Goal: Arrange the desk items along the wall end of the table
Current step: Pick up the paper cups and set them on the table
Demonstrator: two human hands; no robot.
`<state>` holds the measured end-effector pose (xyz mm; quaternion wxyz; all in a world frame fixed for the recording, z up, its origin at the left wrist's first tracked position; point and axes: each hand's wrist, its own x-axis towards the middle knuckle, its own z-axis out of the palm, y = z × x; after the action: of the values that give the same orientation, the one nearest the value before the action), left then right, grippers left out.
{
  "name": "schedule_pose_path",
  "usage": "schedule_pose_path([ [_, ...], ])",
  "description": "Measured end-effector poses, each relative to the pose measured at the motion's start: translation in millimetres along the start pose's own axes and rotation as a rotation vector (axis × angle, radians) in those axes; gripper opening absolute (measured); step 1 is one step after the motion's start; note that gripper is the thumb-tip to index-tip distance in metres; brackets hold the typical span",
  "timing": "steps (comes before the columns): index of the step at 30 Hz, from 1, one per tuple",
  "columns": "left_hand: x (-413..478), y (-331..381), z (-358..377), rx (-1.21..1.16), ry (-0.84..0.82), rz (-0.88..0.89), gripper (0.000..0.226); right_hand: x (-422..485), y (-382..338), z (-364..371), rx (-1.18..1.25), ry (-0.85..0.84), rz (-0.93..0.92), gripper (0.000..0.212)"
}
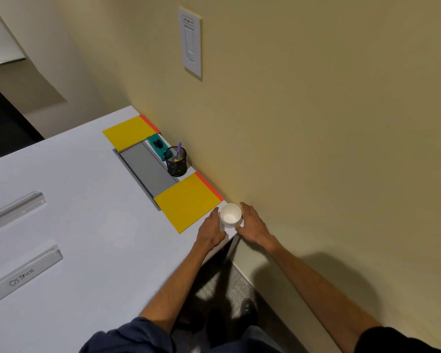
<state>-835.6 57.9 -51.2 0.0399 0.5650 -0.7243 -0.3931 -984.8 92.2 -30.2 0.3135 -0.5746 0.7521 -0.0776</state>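
A white paper cup point(230, 215) stands upright at the table's near corner by the wall. My left hand point(211, 230) lies flat on the table against the cup's left side. My right hand point(252, 224) flanks the cup's right side with straight fingers, close to the wall. Neither hand curls round the cup. Along the wall sit a yellow pad with an orange edge point(187, 201), a black mesh pen holder point(176, 161) with a purple pen, a teal stapler point(159, 146), and a second yellow pad point(127, 132).
A grey cable tray lid point(148, 169) is set in the white table point(87, 212). Two clear acrylic name holders point(23, 276) point(13, 210) lie at the left. A light switch plate point(190, 42) is on the wall. The table edge drops off right below my hands.
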Motion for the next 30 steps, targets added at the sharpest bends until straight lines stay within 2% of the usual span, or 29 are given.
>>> schedule_pose_path([
  [6, 15.9, 4.3, 4.4, 0.034, -0.036, -0.056, 0.085, 17.1, 3.5, -4.7, 0.064, -0.104, 0.006, 0.091],
  [12, 27.9, 4.9, 2.6, -0.048, -0.047, -0.074, 0.067, 36.1, 1.8, -4.4, 0.105, -0.170, -0.027, 0.091],
  [15, 28.7, 5.2, -3.9, -0.118, 0.000, -0.055, 0.063, 45.0, 0.3, -5.5, 0.150, -0.166, -0.072, 0.082],
  [26, 0.9, -7.6, -49.3, -0.310, 0.255, -0.104, 0.065, 64.9, -40.7, -23.8, 0.246, -0.223, -0.258, 0.076],
  [30, -19.8, -12.5, -61.1, -0.294, 0.333, -0.154, 0.077, 63.3, -62.3, -19.7, 0.328, -0.263, -0.286, 0.066],
])
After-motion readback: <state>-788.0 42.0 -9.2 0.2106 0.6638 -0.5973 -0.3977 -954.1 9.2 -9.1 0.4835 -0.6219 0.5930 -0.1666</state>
